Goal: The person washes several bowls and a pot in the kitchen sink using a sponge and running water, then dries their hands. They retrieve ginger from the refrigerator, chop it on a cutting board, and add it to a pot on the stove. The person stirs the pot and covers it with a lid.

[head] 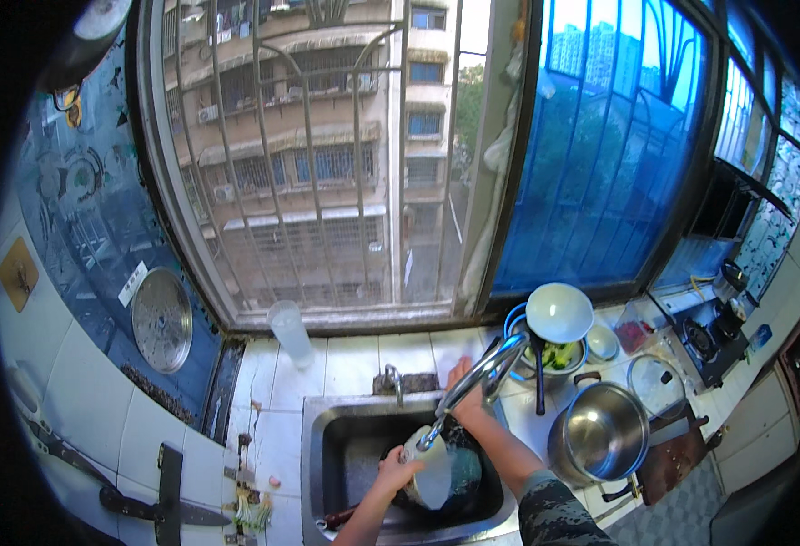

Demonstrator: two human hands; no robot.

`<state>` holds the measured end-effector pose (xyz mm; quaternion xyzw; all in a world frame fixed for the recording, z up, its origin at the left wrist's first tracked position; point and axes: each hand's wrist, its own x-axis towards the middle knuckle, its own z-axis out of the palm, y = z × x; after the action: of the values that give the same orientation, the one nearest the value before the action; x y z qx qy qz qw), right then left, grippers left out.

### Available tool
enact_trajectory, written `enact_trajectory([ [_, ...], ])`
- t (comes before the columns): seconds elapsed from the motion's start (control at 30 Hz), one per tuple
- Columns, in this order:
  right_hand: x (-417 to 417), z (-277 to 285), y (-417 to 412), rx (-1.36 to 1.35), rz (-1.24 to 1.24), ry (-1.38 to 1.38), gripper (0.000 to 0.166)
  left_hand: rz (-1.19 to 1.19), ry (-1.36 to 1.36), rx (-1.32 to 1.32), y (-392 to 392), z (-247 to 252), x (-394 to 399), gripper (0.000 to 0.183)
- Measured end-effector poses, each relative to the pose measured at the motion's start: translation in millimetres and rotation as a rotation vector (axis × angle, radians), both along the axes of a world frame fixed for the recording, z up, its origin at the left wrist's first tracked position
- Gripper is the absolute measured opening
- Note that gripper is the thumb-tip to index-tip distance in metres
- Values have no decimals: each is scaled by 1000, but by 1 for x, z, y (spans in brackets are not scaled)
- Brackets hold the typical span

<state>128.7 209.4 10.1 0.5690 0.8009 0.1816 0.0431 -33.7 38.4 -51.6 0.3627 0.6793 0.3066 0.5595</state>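
Observation:
My left hand point(398, 472) grips the rim of a pale, whitish bowl point(432, 483), held tilted over the sink point(350, 450) beneath the spout of a chrome faucet point(471, 388). Behind that spout, my right hand point(464, 396) reaches to the sink's back right edge. The faucet partly covers it, so what its fingers touch is unclear. Below the bowl lies a dark round vessel point(466, 471), partly hidden. A brown handle with a ring point(338, 519) shows at the sink's front left, beside my left forearm.
A steel pot point(601, 433) stands right of the sink, near a glass lid point(655, 385) and a cleaver on a wooden board point(676, 461). A white bowl point(559, 312) rests above green vegetables point(557, 356). A plastic jug point(290, 334) stands by the window; scallion ends point(253, 512) lie left.

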Motion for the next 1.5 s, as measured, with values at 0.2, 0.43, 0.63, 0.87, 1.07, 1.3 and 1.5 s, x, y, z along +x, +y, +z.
enact_trajectory([
  [0.2,38,31,57,-150,-190,-351,38,-158,307,-20,-6,63,1,98],
  [0.43,-13,-2,42,-24,-125,-399,35,30,534,-87,-54,124,-41,99],
  [0.63,2,12,-95,-370,114,157,34,-63,742,74,-62,163,-31,94],
  [0.87,-60,-140,-187,-1470,32,1725,54,-282,840,412,-105,211,-2,92],
  [1.07,-31,-37,-226,-1326,323,2160,30,-484,753,717,-148,273,29,76],
  [1.3,65,25,-225,-895,326,2100,26,-713,626,951,-168,323,70,76],
  [1.5,183,66,-163,10,272,1809,23,-484,852,1156,-134,333,148,65],
])
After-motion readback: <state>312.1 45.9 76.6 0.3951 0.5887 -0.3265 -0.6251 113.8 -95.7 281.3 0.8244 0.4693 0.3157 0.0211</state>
